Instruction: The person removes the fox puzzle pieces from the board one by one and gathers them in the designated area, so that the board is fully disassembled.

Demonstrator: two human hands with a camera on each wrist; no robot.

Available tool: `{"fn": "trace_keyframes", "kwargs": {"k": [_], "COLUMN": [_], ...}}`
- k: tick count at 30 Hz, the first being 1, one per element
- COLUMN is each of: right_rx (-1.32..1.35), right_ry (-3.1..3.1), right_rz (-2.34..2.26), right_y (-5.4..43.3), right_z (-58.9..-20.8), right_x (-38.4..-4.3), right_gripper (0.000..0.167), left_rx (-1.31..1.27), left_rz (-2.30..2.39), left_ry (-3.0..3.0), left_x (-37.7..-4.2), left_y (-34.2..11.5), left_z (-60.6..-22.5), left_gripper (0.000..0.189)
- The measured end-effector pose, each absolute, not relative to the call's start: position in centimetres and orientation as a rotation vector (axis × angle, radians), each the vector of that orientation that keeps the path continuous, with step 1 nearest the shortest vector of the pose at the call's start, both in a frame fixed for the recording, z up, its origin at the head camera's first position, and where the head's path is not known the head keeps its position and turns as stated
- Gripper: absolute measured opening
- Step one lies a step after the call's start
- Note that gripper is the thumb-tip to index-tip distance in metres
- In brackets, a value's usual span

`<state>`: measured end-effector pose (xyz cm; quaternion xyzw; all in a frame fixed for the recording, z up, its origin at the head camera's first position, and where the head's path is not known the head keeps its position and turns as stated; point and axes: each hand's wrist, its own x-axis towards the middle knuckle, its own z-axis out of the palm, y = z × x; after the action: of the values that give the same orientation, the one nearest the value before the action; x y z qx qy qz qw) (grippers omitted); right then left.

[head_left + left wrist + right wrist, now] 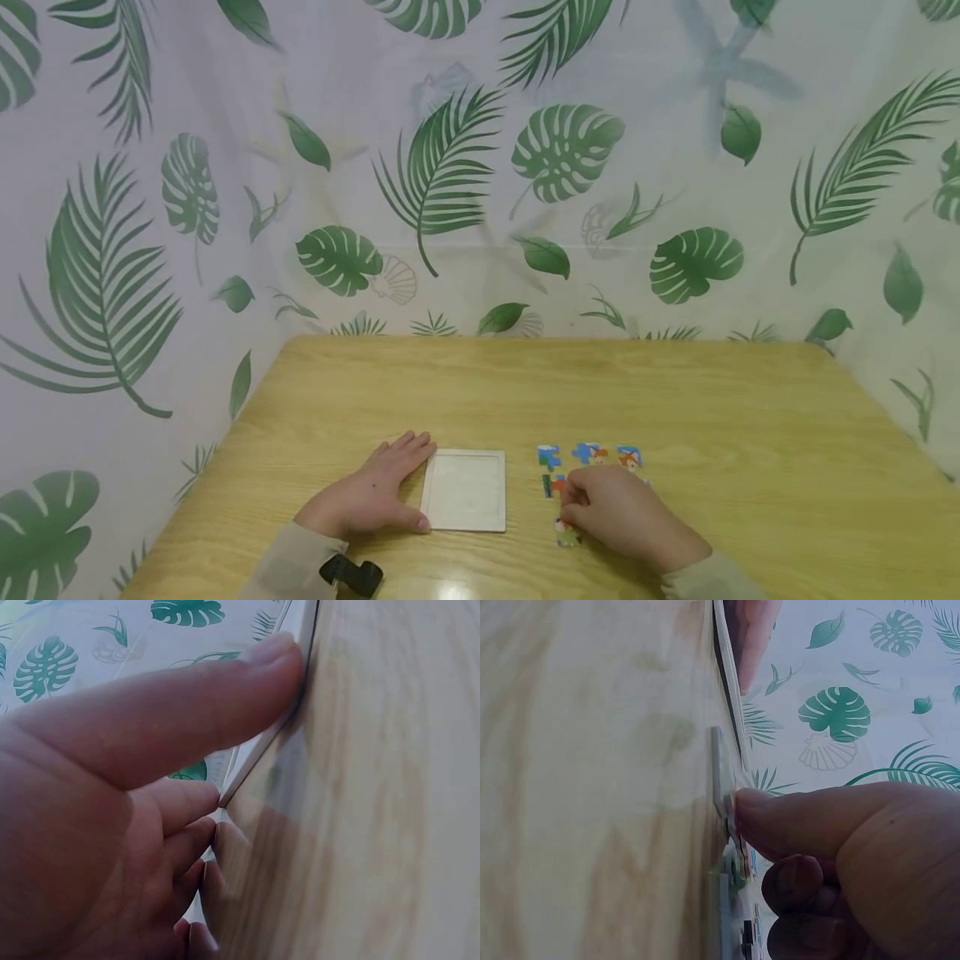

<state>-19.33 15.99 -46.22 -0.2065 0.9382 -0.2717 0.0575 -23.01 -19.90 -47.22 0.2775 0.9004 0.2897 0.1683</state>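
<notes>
A white square puzzle frame (465, 492) lies on the table, its shallow inside bare. My left hand (367, 492) rests along its left side, thumb (262, 667) at the near corner and forefinger at the far one, fingers spread. Right of the frame, my right hand (622, 510) is bent over a group of jigsaw pieces, thumb and forefinger pinching a jigsaw piece (718, 769) at the table top. Near its fingers lie a piece with green and pale print (566, 535) and a dark green and red one (548, 486). My right hand hides part of the group.
Beyond the right hand, a blue and green piece (549, 456), a piece with an orange figure (591, 453) and another blue-edged piece (630, 457) form a row. The wooden table (450, 383) meets a leaf-printed curtain (465, 292) at its back edge.
</notes>
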Motion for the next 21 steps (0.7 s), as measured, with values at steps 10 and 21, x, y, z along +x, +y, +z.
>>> {"fn": "trace_keyframes", "kwargs": {"k": [10, 21], "right_rx": [-0.618, -0.603], "right_ry": [2.838, 2.854], "right_rz": [-0.822, -0.810], "right_y": [15.81, 15.51], "right_z": [-46.17, -46.22], "right_x": [-19.66, -19.42], "right_gripper": [0.021, 0.021], "left_rx": [0.768, 0.782], "left_rz": [0.807, 0.801], "left_ry": [2.567, 2.569], "left_x": [-23.16, -23.02], "left_y": [-19.95, -20.03], "left_z": [-47.22, -47.12], "left_gripper": [0.106, 0.106]}}
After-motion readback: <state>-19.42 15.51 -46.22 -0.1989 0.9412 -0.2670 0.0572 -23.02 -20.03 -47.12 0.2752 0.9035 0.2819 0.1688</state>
